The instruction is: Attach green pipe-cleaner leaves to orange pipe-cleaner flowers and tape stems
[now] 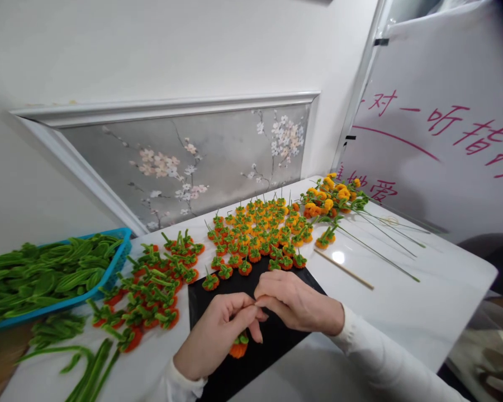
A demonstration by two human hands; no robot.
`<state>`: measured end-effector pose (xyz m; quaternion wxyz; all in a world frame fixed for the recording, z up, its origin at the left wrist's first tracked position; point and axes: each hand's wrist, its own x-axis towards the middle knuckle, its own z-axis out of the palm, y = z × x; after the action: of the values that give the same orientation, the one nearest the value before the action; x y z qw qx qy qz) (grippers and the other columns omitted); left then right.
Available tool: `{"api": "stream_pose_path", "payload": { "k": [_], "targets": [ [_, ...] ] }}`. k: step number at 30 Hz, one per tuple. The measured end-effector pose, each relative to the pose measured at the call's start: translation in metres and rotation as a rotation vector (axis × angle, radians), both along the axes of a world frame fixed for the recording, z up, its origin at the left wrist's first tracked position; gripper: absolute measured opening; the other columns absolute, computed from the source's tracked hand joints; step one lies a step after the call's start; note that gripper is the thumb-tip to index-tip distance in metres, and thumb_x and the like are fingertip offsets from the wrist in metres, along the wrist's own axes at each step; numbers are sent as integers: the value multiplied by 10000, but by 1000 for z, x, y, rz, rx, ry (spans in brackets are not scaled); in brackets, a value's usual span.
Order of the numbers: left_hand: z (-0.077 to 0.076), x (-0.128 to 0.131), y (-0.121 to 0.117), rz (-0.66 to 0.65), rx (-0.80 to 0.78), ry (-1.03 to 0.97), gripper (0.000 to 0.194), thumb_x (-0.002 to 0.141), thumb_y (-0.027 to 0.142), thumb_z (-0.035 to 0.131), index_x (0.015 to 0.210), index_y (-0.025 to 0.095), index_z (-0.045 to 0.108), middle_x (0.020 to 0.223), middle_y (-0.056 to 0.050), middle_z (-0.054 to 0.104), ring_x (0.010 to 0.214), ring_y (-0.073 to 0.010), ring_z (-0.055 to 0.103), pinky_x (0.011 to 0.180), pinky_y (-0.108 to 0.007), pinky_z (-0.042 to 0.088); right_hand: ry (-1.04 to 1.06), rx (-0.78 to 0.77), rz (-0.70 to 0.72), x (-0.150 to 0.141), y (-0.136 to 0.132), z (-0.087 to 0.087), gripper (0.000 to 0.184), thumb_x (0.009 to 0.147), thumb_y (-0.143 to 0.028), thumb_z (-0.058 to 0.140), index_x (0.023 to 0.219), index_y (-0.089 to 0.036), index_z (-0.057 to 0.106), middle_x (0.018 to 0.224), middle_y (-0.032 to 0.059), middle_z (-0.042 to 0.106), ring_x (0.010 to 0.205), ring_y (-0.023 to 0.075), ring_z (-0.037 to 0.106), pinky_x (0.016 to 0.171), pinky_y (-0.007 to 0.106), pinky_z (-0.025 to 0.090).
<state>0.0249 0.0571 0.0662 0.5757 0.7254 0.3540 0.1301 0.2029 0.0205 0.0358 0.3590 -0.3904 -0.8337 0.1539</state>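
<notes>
Over a black mat [268,349], my left hand [218,332] is closed on a small orange pipe-cleaner persimmon [238,350] with a green top, mostly hidden under the fingers. The fingertips of my right hand [299,301] are pinched together and meet my left thumb and forefinger just above it. What the right fingers grip is too small to make out. Just beyond both hands, many similar orange and yellow persimmons [255,226] with green tops and thin upright stems stand close together, some on the mat's far edge.
Orange pieces with long green ends [151,296] lie to the left, near a blue basket [123,248] of green fuzzy strips. Loose green stems [94,371] are at front left. A thin wooden stick [343,269], a yellow-orange bunch [331,195] and long wires [381,254] lie right.
</notes>
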Motion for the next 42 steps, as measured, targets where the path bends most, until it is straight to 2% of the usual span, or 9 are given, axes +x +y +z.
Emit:
{"api": "stream_pose_path", "payload": {
  "k": [6, 11, 14, 18, 23, 26, 29, 34, 42],
  "targets": [
    [-13, 0, 2, 78, -503, -267, 195, 782, 289, 590, 688, 121, 623, 446, -12, 590, 634, -154, 623, 712, -246, 424, -18, 87, 35, 6, 1, 2, 188, 918, -167, 343, 838, -160, 513, 815, 43, 549, 757, 125, 468, 710, 260, 350],
    [-17, 4, 2, 120, -640, -336, 159, 766, 255, 612, 740, 101, 646, 407, 5, 559, 626, -147, 635, 729, -242, 422, 1, 131, 28, 11, 4, -4, 213, 912, -143, 336, 858, -166, 540, 849, 52, 569, 799, 132, 487, 751, 282, 365],
    [-12, 4, 1, 163, -495, -282, 161, 788, 273, 590, 799, 122, 647, 431, 0, 581, 722, -166, 646, 735, -231, 420, 128, 115, -56, 15, 9, -5, 203, 916, -165, 352, 852, -167, 545, 830, 51, 573, 798, 132, 498, 738, 264, 388],
    [-7, 4, -1, 189, -96, -129, 183, 831, 301, 522, 827, 161, 639, 505, -11, 632, 816, -177, 621, 823, -265, 408, 248, -105, -220, 16, 11, -3, 200, 919, -199, 368, 819, -165, 537, 748, 8, 553, 669, 92, 490, 614, 193, 378],
    [-8, 8, -7, 175, 342, 163, 277, 850, 318, 450, 667, 187, 613, 567, 10, 621, 538, -129, 530, 663, -264, 417, 91, -223, -211, 1, 7, -5, 301, 912, -239, 396, 640, -152, 492, 587, -31, 480, 530, 62, 417, 514, 181, 286],
    [-9, 10, -8, 153, 422, 243, 328, 853, 328, 433, 598, 182, 578, 556, 22, 592, 454, -103, 461, 602, -256, 397, 64, -177, -209, -5, 5, -7, 310, 906, -249, 423, 614, -152, 462, 562, -34, 450, 512, 63, 386, 500, 185, 269],
    [-7, 9, -5, 125, 282, 174, 325, 857, 334, 433, 613, 175, 578, 594, 6, 612, 499, -112, 494, 568, -237, 390, 105, -111, -153, -6, 4, -6, 244, 912, -210, 412, 688, -153, 490, 670, -9, 518, 604, 76, 452, 573, 180, 330],
    [-4, 6, -2, 100, -171, -101, 190, 831, 274, 511, 721, 152, 607, 523, -15, 629, 737, -156, 602, 785, -254, 420, 85, 34, -104, -3, 3, -5, 206, 915, -206, 371, 748, -156, 482, 710, 17, 486, 642, 108, 439, 589, 208, 353],
    [-15, 10, -5, 193, -829, -479, 134, 768, 189, 612, 658, 112, 608, 362, 26, 513, 552, -116, 599, 816, -315, 441, 75, 122, 25, 3, 2, -2, 172, 910, -158, 324, 794, -168, 451, 783, 42, 513, 731, 131, 430, 682, 249, 380]
  ]
}}
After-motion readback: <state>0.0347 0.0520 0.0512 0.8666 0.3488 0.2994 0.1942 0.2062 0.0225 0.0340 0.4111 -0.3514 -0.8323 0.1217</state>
